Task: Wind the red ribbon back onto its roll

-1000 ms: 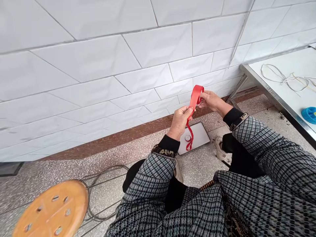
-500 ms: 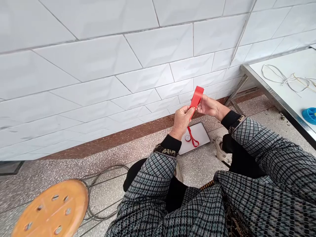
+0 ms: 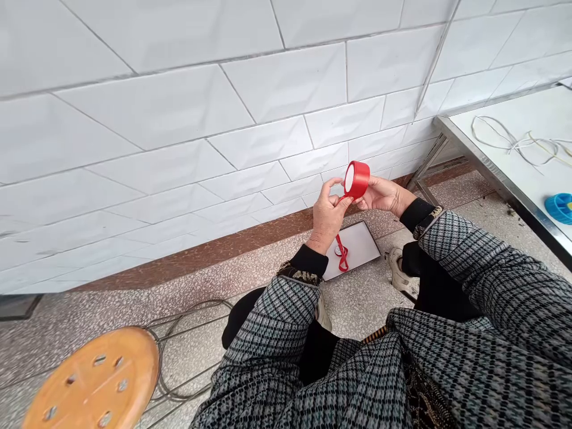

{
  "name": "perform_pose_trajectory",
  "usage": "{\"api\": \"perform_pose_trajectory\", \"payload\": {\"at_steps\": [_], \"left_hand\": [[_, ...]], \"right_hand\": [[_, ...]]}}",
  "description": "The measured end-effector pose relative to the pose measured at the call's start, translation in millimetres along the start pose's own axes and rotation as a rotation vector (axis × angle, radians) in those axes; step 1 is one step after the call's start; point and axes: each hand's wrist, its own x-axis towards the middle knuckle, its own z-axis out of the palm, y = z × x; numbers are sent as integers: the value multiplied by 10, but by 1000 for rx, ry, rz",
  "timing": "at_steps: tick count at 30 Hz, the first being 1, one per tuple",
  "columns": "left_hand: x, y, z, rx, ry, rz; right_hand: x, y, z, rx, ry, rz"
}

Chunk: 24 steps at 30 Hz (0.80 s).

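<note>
A roll of glossy red ribbon point(image 3: 361, 180) with a white core is up in front of me, its open side turned to the left. My right hand point(image 3: 382, 195) grips the roll from its right side, the fingertips partly behind it. My left hand point(image 3: 327, 213) pinches the ribbon at the roll's lower left edge, with the index finger bent up beside the core. Below the left hand, a narrow red strand point(image 3: 343, 260) trails down in loops over a flat white panel point(image 3: 364, 253) with a dark edge. A small round label or disc point(image 3: 338, 251) shows behind the strand.
An orange round stool point(image 3: 92, 381) with holes stands at lower left, beside a wire frame point(image 3: 187, 351). To the right, a metal-edged table point(image 3: 504, 173) bears tangled pale cords point(image 3: 513, 143) and a blue plastic wheel-shaped object point(image 3: 560, 207). A white tiled wall point(image 3: 277, 131) rises close ahead.
The roll has turned from edge-on to show its round side and white core. My left index finger has lifted away, and the dangling strand has shifted left and its loops have changed shape.
</note>
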Motion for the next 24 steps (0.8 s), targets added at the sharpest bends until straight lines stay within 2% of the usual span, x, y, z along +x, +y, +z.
{"api": "perform_pose_trajectory", "payload": {"at_steps": [5, 10, 14, 19, 21, 24], "left_hand": [[-3, 57, -29, 78, -80, 83], [69, -11, -80, -35, -189, -11], [106, -45, -165, -206, -277, -116], [99, -44, -216, -309, -328, -184], [92, -39, -217, -317, -325, -197], [84, -32, -215, -325, -325, -217]], "right_hand": [[9, 9, -43, 2, -39, 40], [-4, 40, -53, -60, -142, 42], [-15, 40, -26, -239, -152, -130], [28, 34, -24, -525, 62, -485], [39, 40, -38, -610, 111, -547], [34, 43, -48, -685, 110, -590]]}}
